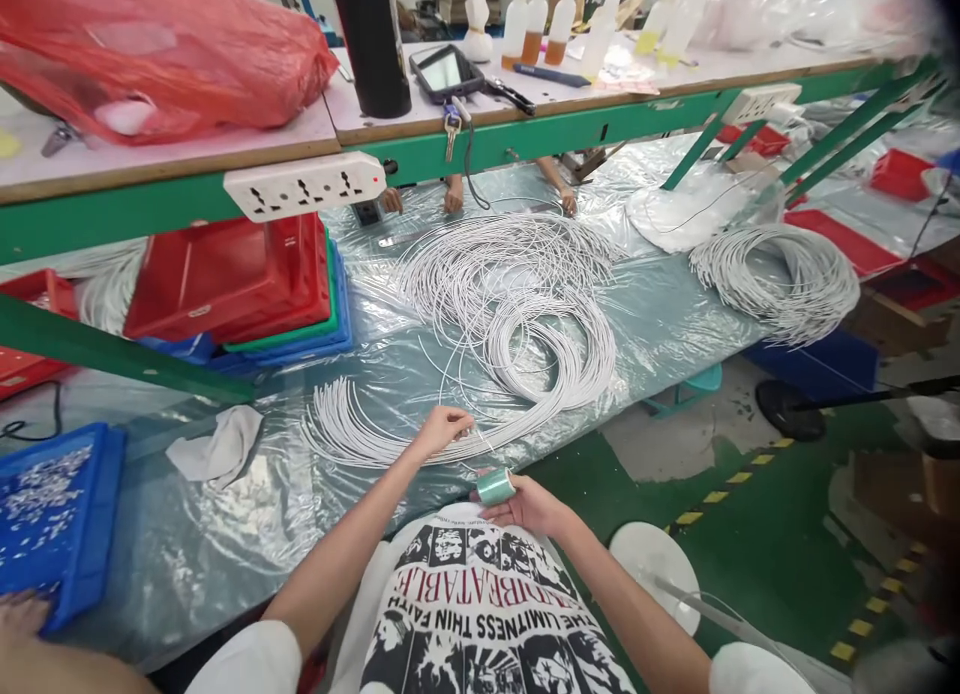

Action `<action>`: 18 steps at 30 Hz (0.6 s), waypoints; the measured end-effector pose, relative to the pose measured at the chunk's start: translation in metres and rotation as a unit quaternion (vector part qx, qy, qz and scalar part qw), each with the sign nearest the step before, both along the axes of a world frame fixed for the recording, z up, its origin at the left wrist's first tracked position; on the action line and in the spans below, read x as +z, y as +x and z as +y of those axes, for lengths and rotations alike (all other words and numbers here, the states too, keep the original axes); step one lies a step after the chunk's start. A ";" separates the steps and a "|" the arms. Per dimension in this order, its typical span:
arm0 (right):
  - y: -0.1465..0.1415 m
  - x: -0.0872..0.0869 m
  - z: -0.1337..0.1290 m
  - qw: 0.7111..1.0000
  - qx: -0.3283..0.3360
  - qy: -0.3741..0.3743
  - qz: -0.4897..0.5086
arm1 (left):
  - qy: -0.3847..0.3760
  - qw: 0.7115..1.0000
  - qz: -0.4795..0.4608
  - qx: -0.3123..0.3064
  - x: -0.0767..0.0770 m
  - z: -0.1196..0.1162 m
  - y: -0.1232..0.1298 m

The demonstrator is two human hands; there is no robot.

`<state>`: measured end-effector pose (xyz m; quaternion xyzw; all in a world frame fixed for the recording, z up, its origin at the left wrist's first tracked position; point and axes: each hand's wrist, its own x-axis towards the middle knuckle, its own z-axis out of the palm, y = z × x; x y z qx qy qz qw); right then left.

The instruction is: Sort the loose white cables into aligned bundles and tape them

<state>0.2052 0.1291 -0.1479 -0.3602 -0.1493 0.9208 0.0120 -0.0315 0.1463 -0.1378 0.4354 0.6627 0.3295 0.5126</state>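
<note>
My left hand is closed in a pinch over the near edge of a white cable bundle. What sits between its fingertips is too small to make out; a short white strand shows just beside them. In my right hand, close to my shirt, lies a small roll of green tape, gripped by the fingers. The bundle curves from loose ends at the left into coils at the centre. Behind it, a larger tangled heap of white cables spreads over the plastic-covered table.
Red bins are stacked at the left, near a white cloth and a blue tray. Another cable coil is at the right. A shelf with a power strip crosses above. Other people's hands show beyond.
</note>
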 end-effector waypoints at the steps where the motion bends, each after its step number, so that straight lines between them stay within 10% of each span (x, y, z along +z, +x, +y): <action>1: -0.004 -0.005 -0.002 1.000 0.000 -0.008 -0.003 | -0.009 1.000 0.018 -0.012 -0.010 0.006 0.001; 9: -0.026 -0.053 -0.010 0.993 -0.063 -0.025 -0.095 | -0.067 0.985 0.133 -0.085 -0.065 0.036 0.013; 18: -0.021 -0.073 -0.008 0.985 -0.092 -0.006 -0.148 | -0.083 0.976 0.168 -0.110 -0.086 0.035 0.024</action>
